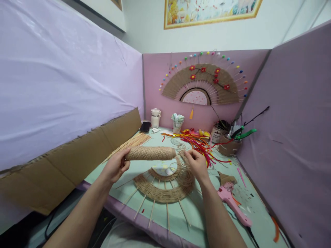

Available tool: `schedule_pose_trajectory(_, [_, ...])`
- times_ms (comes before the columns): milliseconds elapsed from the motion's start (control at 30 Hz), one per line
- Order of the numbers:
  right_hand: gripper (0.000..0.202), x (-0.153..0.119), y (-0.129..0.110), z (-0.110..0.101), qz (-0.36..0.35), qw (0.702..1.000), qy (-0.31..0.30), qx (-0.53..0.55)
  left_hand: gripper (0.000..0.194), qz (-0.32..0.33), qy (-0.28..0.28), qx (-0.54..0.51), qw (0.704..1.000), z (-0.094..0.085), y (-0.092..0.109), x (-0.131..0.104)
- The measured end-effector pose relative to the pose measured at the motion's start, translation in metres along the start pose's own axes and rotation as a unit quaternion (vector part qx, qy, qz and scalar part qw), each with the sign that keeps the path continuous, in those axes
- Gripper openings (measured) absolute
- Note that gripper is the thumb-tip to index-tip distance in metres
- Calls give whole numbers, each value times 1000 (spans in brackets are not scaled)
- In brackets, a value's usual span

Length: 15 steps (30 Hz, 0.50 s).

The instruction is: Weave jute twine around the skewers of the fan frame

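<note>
While my left hand grips the spool [151, 153] by its left end, holding it level above the desk [261, 206], my right hand [198, 165] has thumb and fingers pinched on loose twine [185, 174] just off the spool's right end. From the head view, I see my left hand [116, 167] closed around that end. The twine hangs in tangled loops over the right part of a woven fan [157, 193], whose sticks spread towards the near edge. To the right lies a pink glue gun [234, 205]. Loose sticks [133, 142] lie on the far left, beside the cardboard [77, 162]; red and orange strips [198, 142] are heaped at the far right, beyond my right hand.
</note>
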State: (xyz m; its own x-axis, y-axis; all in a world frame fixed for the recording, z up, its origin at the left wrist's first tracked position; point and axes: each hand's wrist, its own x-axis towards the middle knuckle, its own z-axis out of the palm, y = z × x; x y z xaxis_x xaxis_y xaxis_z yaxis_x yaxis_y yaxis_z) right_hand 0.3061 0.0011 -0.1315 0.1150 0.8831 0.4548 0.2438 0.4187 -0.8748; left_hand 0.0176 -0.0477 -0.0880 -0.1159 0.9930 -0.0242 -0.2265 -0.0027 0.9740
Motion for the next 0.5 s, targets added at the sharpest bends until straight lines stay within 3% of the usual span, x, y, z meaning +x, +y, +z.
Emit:
schedule_pose_trajectory(167, [33,5,13,-3,35,996,86,-15,27,65,-17,38,997,-7,0,0])
schedule_pose_trajectory(267, [33,10,19,-10,41,979,200,9,29,62,-24,64,996,-11,1,-1])
schedule_pose_trajectory(400, [30,20,23,-26,54,915,378,133,31,70,-4,112,991,-16,3,3])
schedule_pose_trajectory(500, [26,25,22,-39,59,865,431,249,30,114,57,154,980,-15,7,16])
